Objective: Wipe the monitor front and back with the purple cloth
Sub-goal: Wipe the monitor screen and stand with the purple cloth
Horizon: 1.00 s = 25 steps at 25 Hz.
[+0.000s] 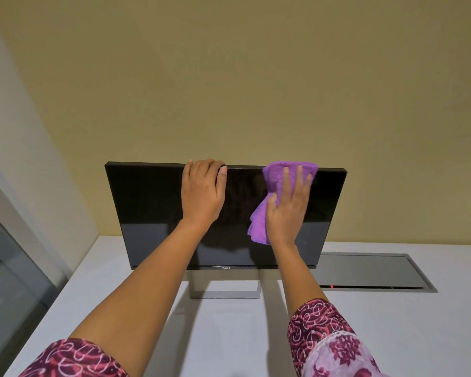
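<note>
A black flat monitor (150, 213) stands on a silver stand (225, 293) on a white table, its dark screen facing me. My left hand (201, 191) grips the monitor's top edge near the middle, fingers curled over the back. My right hand (287, 210) lies flat, fingers straight, and presses the purple cloth (276, 174) against the upper right part of the screen. The cloth reaches the top edge and hangs down below my palm.
The white table (120, 308) runs toward me. A grey recessed cable hatch (365, 270) with a small red light sits in the tabletop right of the stand. A beige wall rises behind the monitor. A glass partition (8, 281) is at the left.
</note>
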{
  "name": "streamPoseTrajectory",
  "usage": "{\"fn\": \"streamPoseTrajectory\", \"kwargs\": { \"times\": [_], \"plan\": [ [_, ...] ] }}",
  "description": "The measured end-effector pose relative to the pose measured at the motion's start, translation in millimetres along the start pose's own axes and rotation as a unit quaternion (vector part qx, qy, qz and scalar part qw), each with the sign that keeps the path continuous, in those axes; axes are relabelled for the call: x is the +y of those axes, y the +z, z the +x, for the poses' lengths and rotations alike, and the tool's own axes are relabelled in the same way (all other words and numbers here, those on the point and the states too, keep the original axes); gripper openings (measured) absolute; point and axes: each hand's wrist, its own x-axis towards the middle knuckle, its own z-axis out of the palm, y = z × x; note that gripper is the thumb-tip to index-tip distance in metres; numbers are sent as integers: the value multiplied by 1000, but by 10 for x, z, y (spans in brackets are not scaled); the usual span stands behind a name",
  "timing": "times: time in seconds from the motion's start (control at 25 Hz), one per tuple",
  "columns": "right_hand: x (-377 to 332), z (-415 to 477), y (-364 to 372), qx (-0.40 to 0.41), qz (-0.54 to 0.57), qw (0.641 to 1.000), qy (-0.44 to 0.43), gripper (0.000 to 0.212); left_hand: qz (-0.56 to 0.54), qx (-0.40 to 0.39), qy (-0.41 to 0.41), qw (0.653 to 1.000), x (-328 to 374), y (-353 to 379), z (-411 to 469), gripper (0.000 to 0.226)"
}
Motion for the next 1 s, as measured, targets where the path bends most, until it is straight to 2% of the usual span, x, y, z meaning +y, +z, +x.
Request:
{"fn": "streamPoseTrajectory", "kwargs": {
  "times": [0.08,0.2,0.28,0.36,0.48,0.56,0.6,0.72,0.84,0.92,1.0],
  "plan": [
    [86,-85,29,36,16,992,122,56,0,1,-2,1000,-2,29,-9,46],
    [126,-331,93,65,71,952,291,52,8,7,-3,1000,2,45,-35,48],
    [70,-558,123,49,79,941,324,53,14,9,-4,1000,25,60,-51,49],
    [-26,-700,134,5,66,959,276,55,5,8,12,1000,85,84,-33,48],
    [-86,-534,88,-65,37,994,74,60,-27,-3,51,998,270,148,15,43],
    [-15,-286,44,-62,25,998,-17,59,-37,-9,53,998,390,193,17,43],
    [45,-189,31,-39,28,999,-13,56,-39,-10,46,998,428,212,11,44],
    [258,-121,32,45,56,989,129,48,-42,-8,34,999,449,255,-2,45],
    [377,-292,97,78,86,955,274,48,-41,-4,35,999,447,270,6,46],
    [383,-426,169,98,109,914,377,48,-42,-2,37,998,449,287,-2,45],
    [334,-526,225,121,139,859,477,48,-46,-3,41,998,437,296,-11,43]
  ]
}}
